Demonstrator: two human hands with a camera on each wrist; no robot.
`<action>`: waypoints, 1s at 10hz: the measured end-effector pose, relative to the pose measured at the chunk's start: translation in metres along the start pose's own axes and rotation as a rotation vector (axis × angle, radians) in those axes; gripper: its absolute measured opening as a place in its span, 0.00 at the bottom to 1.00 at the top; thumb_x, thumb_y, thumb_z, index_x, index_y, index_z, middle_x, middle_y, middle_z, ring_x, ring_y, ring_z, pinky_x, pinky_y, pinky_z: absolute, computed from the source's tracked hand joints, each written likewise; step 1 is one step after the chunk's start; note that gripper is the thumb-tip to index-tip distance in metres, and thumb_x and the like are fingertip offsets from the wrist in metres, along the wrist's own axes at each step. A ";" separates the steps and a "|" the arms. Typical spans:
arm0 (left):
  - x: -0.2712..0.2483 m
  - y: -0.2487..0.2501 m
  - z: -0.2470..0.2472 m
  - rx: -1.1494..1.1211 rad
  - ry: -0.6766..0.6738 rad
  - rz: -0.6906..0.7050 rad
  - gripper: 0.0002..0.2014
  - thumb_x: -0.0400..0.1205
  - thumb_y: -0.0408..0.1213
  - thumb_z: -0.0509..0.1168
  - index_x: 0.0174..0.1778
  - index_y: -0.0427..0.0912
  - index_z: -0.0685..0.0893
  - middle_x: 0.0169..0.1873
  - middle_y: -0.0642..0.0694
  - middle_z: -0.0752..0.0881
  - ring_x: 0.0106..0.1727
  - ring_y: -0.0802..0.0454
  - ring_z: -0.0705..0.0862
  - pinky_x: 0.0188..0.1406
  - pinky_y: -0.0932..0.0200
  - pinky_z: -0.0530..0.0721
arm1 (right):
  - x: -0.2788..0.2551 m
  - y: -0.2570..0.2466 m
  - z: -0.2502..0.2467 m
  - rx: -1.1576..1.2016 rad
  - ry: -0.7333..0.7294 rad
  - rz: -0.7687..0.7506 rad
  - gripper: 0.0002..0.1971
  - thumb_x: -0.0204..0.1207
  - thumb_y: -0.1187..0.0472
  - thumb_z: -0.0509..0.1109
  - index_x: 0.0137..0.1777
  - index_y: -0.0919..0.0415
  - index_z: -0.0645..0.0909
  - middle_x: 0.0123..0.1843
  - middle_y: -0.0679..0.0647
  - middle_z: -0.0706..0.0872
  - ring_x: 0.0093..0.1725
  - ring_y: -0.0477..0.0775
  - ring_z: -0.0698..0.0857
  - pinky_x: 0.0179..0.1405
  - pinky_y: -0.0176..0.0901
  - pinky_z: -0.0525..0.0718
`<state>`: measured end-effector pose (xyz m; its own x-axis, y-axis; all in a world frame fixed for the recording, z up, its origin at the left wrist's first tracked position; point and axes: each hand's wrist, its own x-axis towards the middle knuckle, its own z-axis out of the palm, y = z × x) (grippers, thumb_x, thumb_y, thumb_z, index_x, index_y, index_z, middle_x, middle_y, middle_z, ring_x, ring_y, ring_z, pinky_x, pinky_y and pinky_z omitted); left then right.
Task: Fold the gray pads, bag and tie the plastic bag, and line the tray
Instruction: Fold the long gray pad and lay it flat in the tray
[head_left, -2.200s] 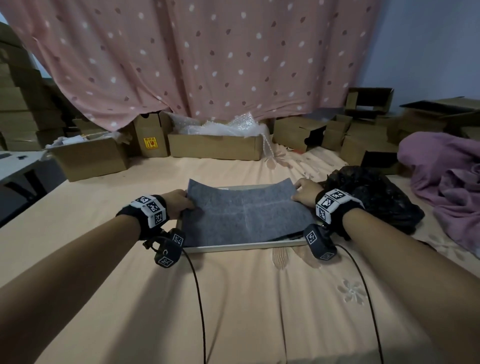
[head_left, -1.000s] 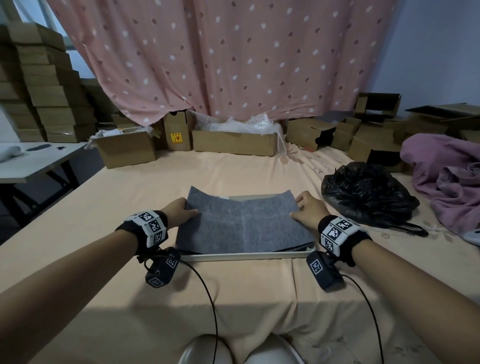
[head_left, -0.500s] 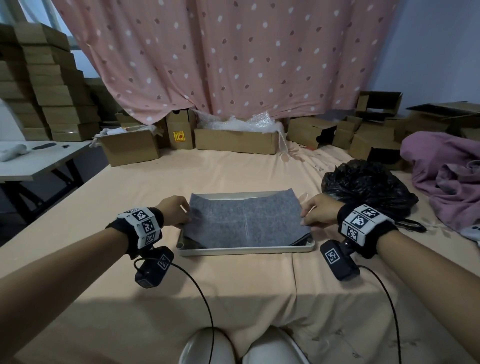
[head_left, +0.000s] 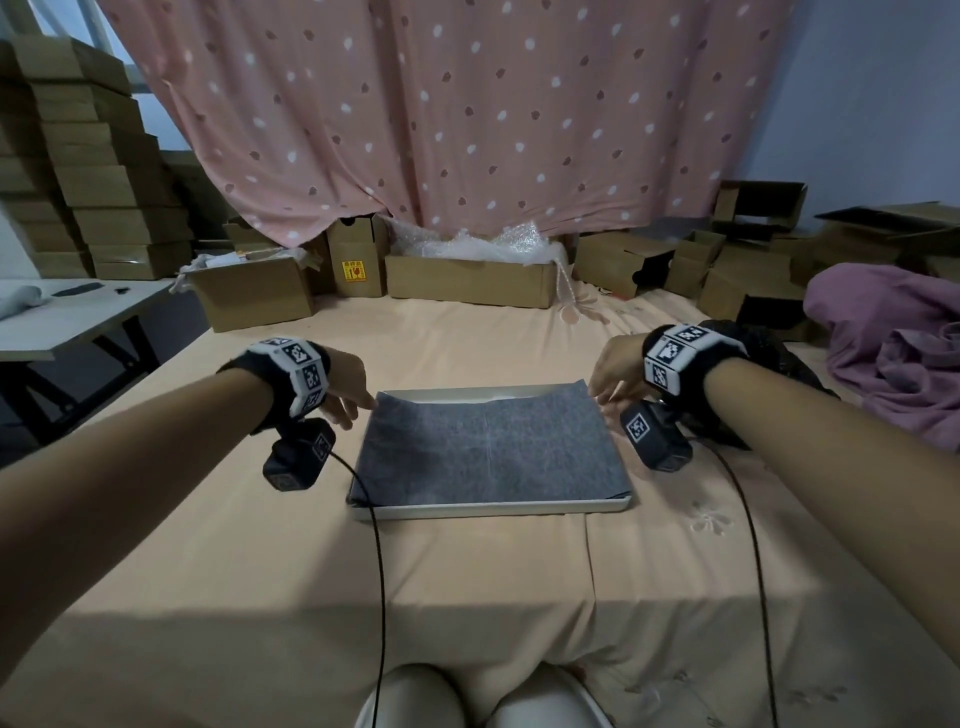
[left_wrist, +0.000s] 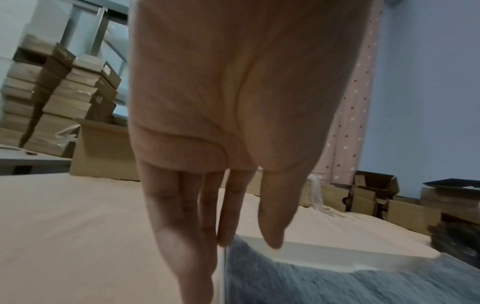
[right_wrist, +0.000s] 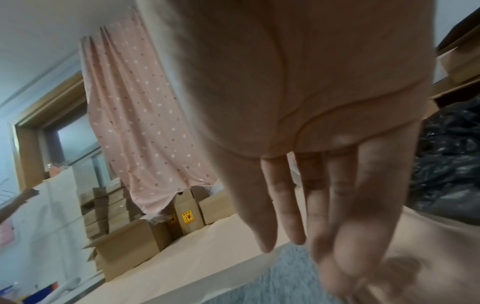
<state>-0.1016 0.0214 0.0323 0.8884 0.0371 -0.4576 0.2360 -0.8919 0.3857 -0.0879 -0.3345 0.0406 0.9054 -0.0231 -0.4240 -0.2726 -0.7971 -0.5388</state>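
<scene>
A grey felt pad (head_left: 491, 452) lies flat in the shallow white tray (head_left: 493, 511) on the peach-covered bed. A strip of bare tray shows along its far edge. My left hand (head_left: 349, 396) hovers at the pad's far left corner, fingers straight and holding nothing; in the left wrist view those fingers (left_wrist: 182, 236) point down beside the pad (left_wrist: 337, 286) and the tray (left_wrist: 324, 255). My right hand (head_left: 613, 375) hovers at the far right corner, its fingers (right_wrist: 335, 236) extended and blurred above the pad (right_wrist: 285, 281). The black plastic bag (head_left: 789, 358) lies behind my right wrist, mostly hidden.
Open cardboard boxes (head_left: 467, 278) line the bed's far edge under a pink dotted curtain (head_left: 441, 114). A purple cloth heap (head_left: 893, 348) lies at the right. A white table (head_left: 67, 317) and stacked boxes (head_left: 93, 197) stand at the left. Wrist cables (head_left: 379, 571) trail across the near bedspread.
Both hands have let go of the pad and lifted off its side edges toward its far corners. The pad now lies settled in the tray.
</scene>
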 end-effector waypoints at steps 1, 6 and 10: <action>0.005 0.007 -0.001 0.017 -0.047 -0.027 0.12 0.84 0.34 0.63 0.51 0.24 0.80 0.39 0.39 0.87 0.33 0.49 0.88 0.19 0.64 0.85 | 0.013 -0.006 0.002 -0.064 -0.024 0.020 0.04 0.75 0.70 0.71 0.43 0.72 0.80 0.40 0.63 0.88 0.41 0.60 0.85 0.36 0.44 0.82; 0.032 -0.005 0.008 0.213 0.140 0.115 0.06 0.79 0.30 0.66 0.49 0.34 0.85 0.36 0.41 0.92 0.27 0.55 0.84 0.32 0.65 0.83 | 0.041 0.006 0.023 -0.197 0.146 -0.113 0.12 0.72 0.70 0.70 0.55 0.70 0.85 0.33 0.56 0.84 0.30 0.53 0.83 0.26 0.38 0.80; 0.020 -0.002 0.034 0.822 0.030 0.134 0.22 0.87 0.39 0.52 0.79 0.48 0.68 0.75 0.38 0.68 0.75 0.38 0.69 0.74 0.49 0.67 | 0.056 0.003 0.036 -0.472 0.070 -0.081 0.13 0.75 0.67 0.69 0.57 0.74 0.86 0.56 0.67 0.89 0.44 0.56 0.86 0.32 0.33 0.83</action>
<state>-0.0974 0.0085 -0.0051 0.9013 -0.0913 -0.4235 -0.2250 -0.9341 -0.2773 -0.0496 -0.3167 -0.0111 0.9417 0.0227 -0.3358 -0.0375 -0.9844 -0.1717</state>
